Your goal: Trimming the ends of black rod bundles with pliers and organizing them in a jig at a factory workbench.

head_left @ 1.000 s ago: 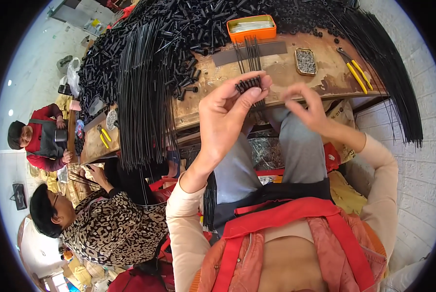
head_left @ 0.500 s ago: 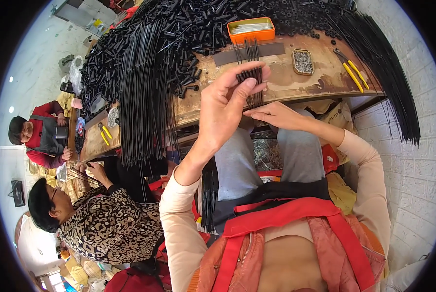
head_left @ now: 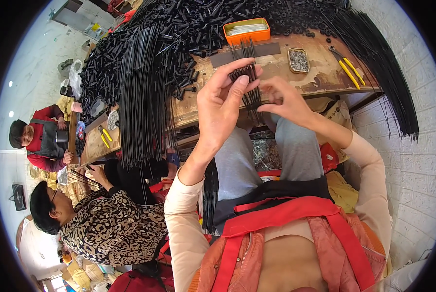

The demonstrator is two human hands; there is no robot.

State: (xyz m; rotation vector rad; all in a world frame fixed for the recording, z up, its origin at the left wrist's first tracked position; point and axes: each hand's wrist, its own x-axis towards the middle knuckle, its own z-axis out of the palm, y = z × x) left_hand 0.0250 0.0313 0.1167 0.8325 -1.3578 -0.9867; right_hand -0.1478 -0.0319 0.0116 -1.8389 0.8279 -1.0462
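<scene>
My left hand (head_left: 220,104) is raised over my lap and pinches the top of a small bundle of thin black rods (head_left: 249,87) between thumb and fingers. My right hand (head_left: 281,100) touches the same bundle lower down, fingertips on the rods. The rods hang down between both hands, in front of the wooden workbench (head_left: 320,80). More loose black rods (head_left: 245,48) lie fanned on a grey pad (head_left: 271,50) on the bench just beyond my hands.
An orange tray (head_left: 246,30), a small tin of metal bits (head_left: 298,60) and yellow-handled tools (head_left: 348,70) sit on the bench. Heaps of short black tubes (head_left: 189,24) and long black rod bundles (head_left: 142,92) cover it. Two other people (head_left: 106,224) work at left.
My right hand rose from below the bundle to meet the rods beside my left hand. The left hand stayed raised with the bundle, shifting slightly.
</scene>
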